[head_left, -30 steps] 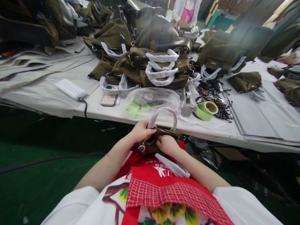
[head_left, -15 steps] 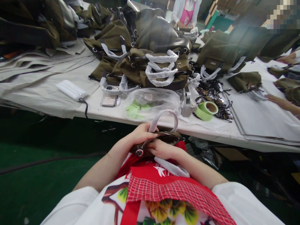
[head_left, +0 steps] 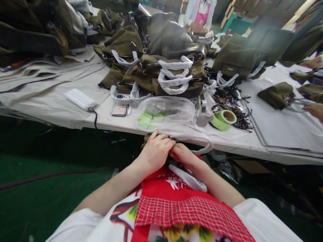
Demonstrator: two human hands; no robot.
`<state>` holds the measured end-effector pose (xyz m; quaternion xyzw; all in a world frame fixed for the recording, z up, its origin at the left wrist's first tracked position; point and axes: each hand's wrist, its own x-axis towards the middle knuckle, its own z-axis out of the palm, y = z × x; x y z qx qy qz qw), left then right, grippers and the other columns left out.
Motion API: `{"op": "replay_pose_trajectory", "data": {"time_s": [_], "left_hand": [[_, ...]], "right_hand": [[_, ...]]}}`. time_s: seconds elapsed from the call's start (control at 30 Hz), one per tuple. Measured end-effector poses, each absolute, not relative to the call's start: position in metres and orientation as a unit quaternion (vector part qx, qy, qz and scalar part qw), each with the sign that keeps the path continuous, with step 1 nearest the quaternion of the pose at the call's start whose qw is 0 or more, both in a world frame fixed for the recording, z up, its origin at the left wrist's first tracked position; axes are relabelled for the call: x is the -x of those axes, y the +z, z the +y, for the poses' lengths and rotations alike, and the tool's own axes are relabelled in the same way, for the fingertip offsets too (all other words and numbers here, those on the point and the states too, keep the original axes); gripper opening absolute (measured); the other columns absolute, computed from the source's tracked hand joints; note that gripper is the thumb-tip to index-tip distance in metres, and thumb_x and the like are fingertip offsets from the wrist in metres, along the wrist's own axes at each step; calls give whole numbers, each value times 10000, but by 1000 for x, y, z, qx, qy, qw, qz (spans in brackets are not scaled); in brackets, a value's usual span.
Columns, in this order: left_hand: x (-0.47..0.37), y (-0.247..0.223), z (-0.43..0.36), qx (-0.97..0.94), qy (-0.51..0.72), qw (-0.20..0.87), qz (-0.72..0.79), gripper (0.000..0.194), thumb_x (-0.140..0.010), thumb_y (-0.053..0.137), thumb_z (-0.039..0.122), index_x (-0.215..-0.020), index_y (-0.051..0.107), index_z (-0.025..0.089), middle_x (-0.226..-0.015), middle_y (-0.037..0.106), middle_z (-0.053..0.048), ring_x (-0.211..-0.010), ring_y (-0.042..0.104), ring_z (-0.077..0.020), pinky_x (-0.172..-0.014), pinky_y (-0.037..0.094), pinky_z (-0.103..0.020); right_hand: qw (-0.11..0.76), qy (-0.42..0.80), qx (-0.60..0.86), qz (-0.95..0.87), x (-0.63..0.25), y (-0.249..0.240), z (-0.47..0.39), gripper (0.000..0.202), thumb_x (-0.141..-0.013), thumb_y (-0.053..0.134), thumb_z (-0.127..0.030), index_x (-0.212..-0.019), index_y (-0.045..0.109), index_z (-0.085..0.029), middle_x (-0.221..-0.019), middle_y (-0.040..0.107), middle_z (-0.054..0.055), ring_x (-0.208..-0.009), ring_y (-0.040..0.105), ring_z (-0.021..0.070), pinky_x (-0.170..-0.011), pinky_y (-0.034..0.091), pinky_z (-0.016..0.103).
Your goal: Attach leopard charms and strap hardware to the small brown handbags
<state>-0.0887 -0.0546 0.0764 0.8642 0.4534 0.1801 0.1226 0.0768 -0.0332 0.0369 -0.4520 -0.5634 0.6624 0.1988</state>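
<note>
At the table's front edge, over my lap, I hold an olive handbag, mostly hidden behind my hands. My left hand lies over its upper edge, fingers bent and pressed on it. Close against it, my right hand is closed with its fingertips on the bag's edge; what they pinch is hidden. One white-wrapped handle loops out to the right, beyond my right hand. Another white-wrapped strip hangs below, against my red apron.
On the table are stacked olive bags, a white power bank, a phone, a clear plastic bag, green tape and dark zip-pull-like pieces. A co-worker's hand is at right; another person stands behind.
The handbag has turned in my hands: its handle stood upright and now lies over to the right. My left hand has come over the top. At right, the co-worker's small olive piece has shifted.
</note>
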Motion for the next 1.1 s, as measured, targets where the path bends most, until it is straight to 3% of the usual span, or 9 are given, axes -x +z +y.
{"op": "replay_pose_trajectory", "data": {"time_s": [0.13, 0.33, 0.43, 0.5, 0.63, 0.73, 0.9, 1.0, 1.1], "left_hand": [[95, 72, -45, -853, 202, 182, 445, 248, -867, 578, 187, -1096, 674, 183, -1050, 728, -64, -1042, 637, -225, -1126, 340, -477], [84, 69, -43, -867, 221, 129, 428, 207, -929, 536, 283, -879, 700, 167, -849, 705, -79, -875, 645, -226, -889, 495, -397], [84, 66, -47, -861, 252, 124, 424, 250, -950, 511, 293, -863, 704, 160, -828, 699, -82, -836, 643, -217, -780, 513, -349], [89, 75, -54, -843, 298, 150, 422, 249, -946, 524, 295, -829, 701, 166, -801, 694, -73, -793, 640, -197, -746, 514, -325], [105, 118, -72, -790, 383, 285, 384, 213, -916, 557, 238, -753, 685, 188, -756, 676, -53, -719, 627, -162, -664, 511, -271], [111, 130, -72, -763, 389, 386, 343, 247, -916, 540, 203, -717, 688, 201, -730, 677, -39, -717, 638, -155, -653, 513, -249], [92, 58, -36, -731, 326, 403, 443, 237, -878, 578, 338, -770, 737, 200, -735, 714, -29, -703, 666, -171, -695, 528, -271], [76, 10, -18, -703, 296, 410, 500, 290, -817, 596, 435, -809, 757, 194, -812, 757, -46, -773, 699, -214, -768, 552, -320], [67, -7, -13, -689, 293, 423, 511, 307, -806, 589, 450, -822, 758, 194, -851, 772, -54, -812, 708, -224, -814, 553, -338]], "right_hand": [[222, 703, 459, -496, -99, 55, -34, 345, -842, 468, -406, -561, 423, -212, -441, 217, -100, -379, 119, 57, -380, 109, 219], [221, 651, 462, -560, -103, 70, -34, 292, -820, 465, -331, -560, 470, -199, -433, 301, -81, -397, 229, 72, -410, 172, 226], [215, 494, 455, -709, -107, 85, -44, 309, -868, 451, -267, -570, 488, -193, -497, 421, -43, -474, 365, 97, -480, 283, 240], [274, 329, 433, -793, -115, 100, -54, 274, -892, 482, -221, -627, 544, -190, -581, 518, -18, -550, 458, 116, -553, 360, 254], [412, 28, 402, -817, -131, 127, -57, 159, -895, 580, -210, -1017, 683, -212, -1055, 682, 87, -1008, 600, 225, -891, 460, 358], [277, 41, 435, -856, -131, 119, -39, 237, -958, 535, -298, -1104, 699, -210, -1158, 683, 98, -1111, 575, 246, -997, 414, 398], [-12, 244, 457, -855, -128, 43, -15, 511, -1036, 350, -417, -868, 770, -179, -873, 750, 82, -794, 646, 196, -738, 443, 305], [-56, 315, 519, -792, -130, -2, -19, 475, -1009, 427, -438, -838, 773, -163, -817, 750, 88, -688, 633, 177, -614, 394, 270], [-9, 336, 545, -768, -136, -19, -26, 401, -994, 474, -388, -844, 770, -162, -842, 754, 86, -703, 634, 169, -605, 382, 255]]}}
